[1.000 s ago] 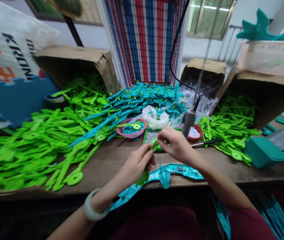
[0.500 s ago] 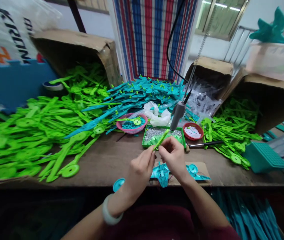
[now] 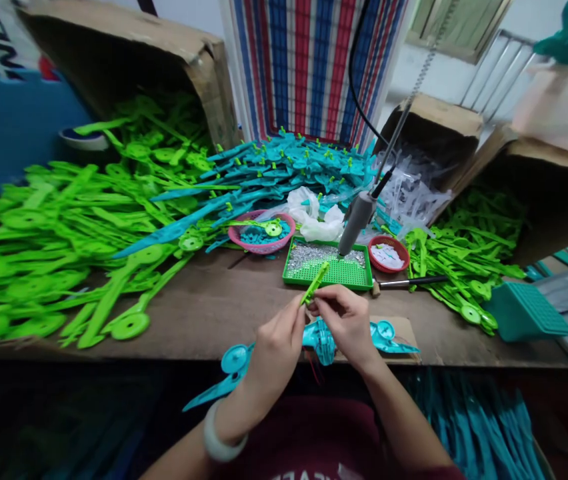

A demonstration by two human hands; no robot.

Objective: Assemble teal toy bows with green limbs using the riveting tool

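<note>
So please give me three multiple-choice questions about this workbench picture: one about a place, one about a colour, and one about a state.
1. Where does the green tray lie?
A. between the pink basket and the red dish
B. inside a cardboard box
C. on the floor

2. What colour is the small strip that the hands pinch?
A. red
B. bright green
C. white

3. How is the grey tool placed?
A. lying flat
B. held by the right hand
C. hanging by its cable, tip over the tray

Answers: 1 A, the basket is left of it and the dish right. 2 B, it matches the green piles. 3 C, neither the right nor the left hand touches it.
</note>
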